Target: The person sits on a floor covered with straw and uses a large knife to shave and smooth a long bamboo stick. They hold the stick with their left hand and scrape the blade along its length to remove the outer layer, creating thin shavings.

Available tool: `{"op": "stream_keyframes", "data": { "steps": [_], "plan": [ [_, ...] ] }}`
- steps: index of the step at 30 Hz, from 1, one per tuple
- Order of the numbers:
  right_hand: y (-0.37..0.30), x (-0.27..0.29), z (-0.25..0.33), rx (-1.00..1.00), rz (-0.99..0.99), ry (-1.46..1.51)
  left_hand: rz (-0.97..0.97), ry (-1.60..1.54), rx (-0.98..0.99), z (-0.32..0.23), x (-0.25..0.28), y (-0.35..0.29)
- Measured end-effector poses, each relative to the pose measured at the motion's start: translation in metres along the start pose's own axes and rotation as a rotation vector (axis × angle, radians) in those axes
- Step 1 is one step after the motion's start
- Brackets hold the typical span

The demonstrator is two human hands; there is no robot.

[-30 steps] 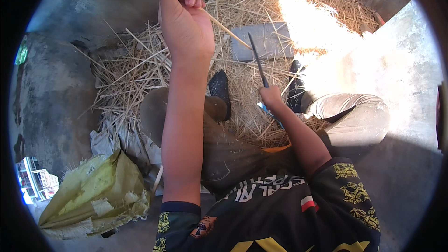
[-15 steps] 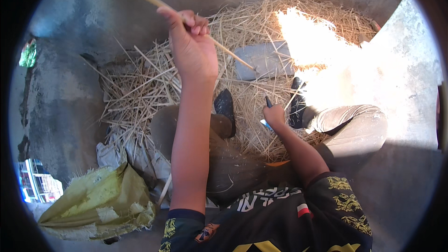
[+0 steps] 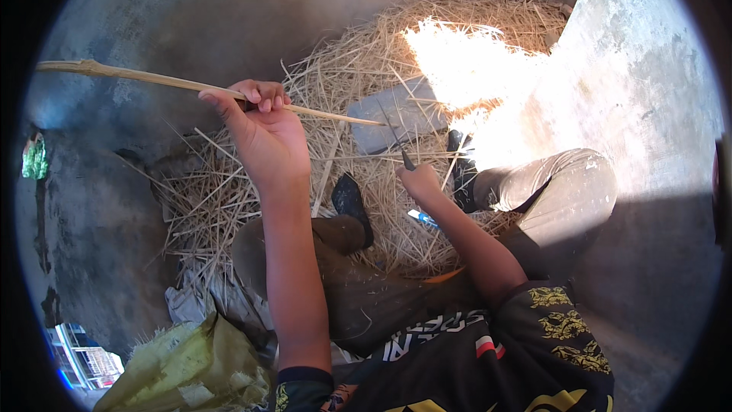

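My left hand (image 3: 267, 126) is raised at the left, closed around a long, thin pale stick (image 3: 152, 78) that looks like split bamboo. The stick runs from a knobbed end at the far left to a tip over a grey stone block (image 3: 374, 136). My right hand (image 3: 421, 181) grips the dark handle of a thin-bladed knife (image 3: 406, 159). Its narrow blade (image 3: 390, 123) points up and away, close to the stick's tip above the block; whether they touch I cannot tell.
Pale shavings (image 3: 206, 198) cover the floor around my feet. A small blue and white object (image 3: 423, 218) lies by my right wrist. A yellow-green woven sack (image 3: 183, 366) stands at the lower left. Concrete walls (image 3: 213, 23) rise behind, with bright sunlight at the right.
My left hand has lowered, and the stick lies nearer to level. The right hand has moved forward, bringing the knife blade into view beside the stick's tip. The whole view has shifted slightly.
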State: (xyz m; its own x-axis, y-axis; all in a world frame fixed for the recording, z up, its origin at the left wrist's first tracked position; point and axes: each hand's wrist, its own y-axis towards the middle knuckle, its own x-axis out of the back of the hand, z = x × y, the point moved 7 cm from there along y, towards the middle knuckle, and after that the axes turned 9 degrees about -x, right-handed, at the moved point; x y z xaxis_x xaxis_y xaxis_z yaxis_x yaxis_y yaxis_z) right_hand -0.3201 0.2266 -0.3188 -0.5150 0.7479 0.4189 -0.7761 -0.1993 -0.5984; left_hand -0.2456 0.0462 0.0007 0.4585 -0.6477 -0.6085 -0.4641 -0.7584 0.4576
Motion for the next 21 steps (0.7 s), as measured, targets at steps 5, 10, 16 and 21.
{"op": "stream_keyframes", "data": {
  "steps": [5, 10, 16, 21],
  "plan": [
    [-0.066, 0.04, 0.082, 0.547, -0.115, 0.337, -0.018, -0.011, -0.042, -0.003, 0.001, -0.007],
    [-0.001, 0.008, -0.016, 0.146, -0.112, -0.162, 0.003, -0.006, -0.029, -0.005, 0.005, 0.002],
    [0.047, -0.037, -0.067, 0.056, 0.142, -0.239, -0.037, 0.034, -0.044, -0.019, 0.008, 0.005],
    [0.073, -0.067, -0.096, -0.225, 0.423, 0.141, 0.014, 0.007, -0.006, 0.004, -0.005, 0.006]
  ]
}}
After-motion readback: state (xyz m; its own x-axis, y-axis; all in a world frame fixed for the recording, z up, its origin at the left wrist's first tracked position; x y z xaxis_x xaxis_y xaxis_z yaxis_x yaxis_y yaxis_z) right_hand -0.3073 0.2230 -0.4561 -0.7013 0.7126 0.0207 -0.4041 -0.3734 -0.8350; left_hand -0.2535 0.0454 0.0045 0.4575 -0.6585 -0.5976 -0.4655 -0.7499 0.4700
